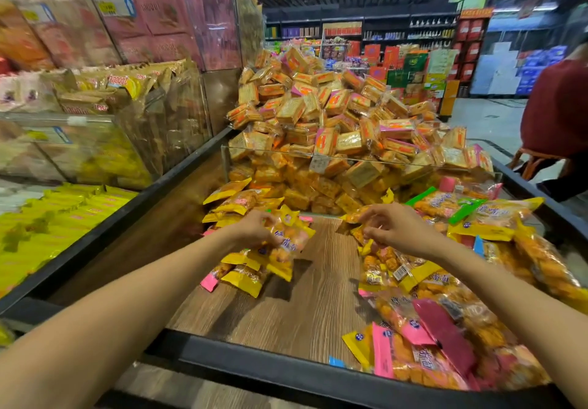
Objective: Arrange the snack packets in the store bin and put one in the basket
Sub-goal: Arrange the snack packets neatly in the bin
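Centre frame, the left hand (254, 228) pinches a yellow-edged snack packet (284, 243) above the bin (286, 373) floor, seemingly tidying, while the right hand (393, 228), fingers curled, plucks at the right-hand heap (445, 313).

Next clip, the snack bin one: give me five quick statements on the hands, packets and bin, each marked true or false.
1. The left hand holds a packet at the left pile. True.
2. The bin has a bare wood-grain strip between two piles of packets. True.
3. A basket sits inside the bin. False: no basket shows in this view.
4. The right hand is raised clear above the bin, far from any packet. False: it is down at the right pile, fingers curled at a packet.
5. A clear divider stands between the near packets and the cracker heap behind. True.
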`<state>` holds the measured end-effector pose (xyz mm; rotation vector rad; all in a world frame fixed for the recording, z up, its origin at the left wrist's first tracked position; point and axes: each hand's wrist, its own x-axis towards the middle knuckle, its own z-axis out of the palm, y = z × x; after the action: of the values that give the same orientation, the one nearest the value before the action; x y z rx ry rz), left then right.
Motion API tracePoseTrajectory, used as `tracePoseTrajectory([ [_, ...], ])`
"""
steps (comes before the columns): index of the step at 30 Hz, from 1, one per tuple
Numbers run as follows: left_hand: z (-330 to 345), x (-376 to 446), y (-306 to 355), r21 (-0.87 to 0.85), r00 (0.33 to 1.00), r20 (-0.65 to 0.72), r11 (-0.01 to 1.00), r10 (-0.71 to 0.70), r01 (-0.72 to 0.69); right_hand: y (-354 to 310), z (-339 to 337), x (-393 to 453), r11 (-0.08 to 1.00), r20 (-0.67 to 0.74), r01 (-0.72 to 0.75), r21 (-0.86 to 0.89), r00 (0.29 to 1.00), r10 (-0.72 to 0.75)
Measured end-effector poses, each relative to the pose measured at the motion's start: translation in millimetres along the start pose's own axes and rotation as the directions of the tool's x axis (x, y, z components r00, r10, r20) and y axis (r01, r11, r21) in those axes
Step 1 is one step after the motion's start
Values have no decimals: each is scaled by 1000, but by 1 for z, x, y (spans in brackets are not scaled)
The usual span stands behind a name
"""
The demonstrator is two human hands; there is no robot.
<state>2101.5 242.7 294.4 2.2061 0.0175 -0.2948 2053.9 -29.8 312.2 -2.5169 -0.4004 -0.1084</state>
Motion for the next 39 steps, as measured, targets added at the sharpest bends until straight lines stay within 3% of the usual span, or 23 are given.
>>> tracePoseTrajectory([
  [3,2,15,-25,295,1000,-29,955,-11,19,2,-7,1,997,-30,26,-78,999,-29],
  [7,10,24,-34,724,996,-61,690,62,1,19,-29,3,934,-25,-22,-357,1000,14],
  [10,26,23,-28,877,988,-81,481,129,10,32,-47,0,896,-82,-110,-430,993,82],
  [12,36,25,-17,896,985,-87,443,148,13,37,-49,-2,865,-32,-133,-483,990,134],
  [17,59,59,27,802,931,-5,558,364,-214,42,-42,2,852,57,-112,-512,985,164],
  [21,98,102,62,722,885,80,586,458,-369,34,-37,2,876,39,-18,-481,998,41],
  [26,145,161,70,691,883,163,588,440,-420,35,-30,7,875,31,18,-485,1000,-3],
  [31,170,180,66,666,859,104,606,502,-435,41,-26,9,886,46,22,-464,999,0],
  [35,155,165,71,669,877,63,631,477,-392,42,-26,9,887,73,22,-461,997,13],
  [37,133,147,75,628,899,76,680,431,-379,41,-25,8,901,66,13,-434,998,17],
  [39,106,121,77,453,925,69,814,374,-363,36,-24,5,939,-9,-2,-345,1000,-1],
])
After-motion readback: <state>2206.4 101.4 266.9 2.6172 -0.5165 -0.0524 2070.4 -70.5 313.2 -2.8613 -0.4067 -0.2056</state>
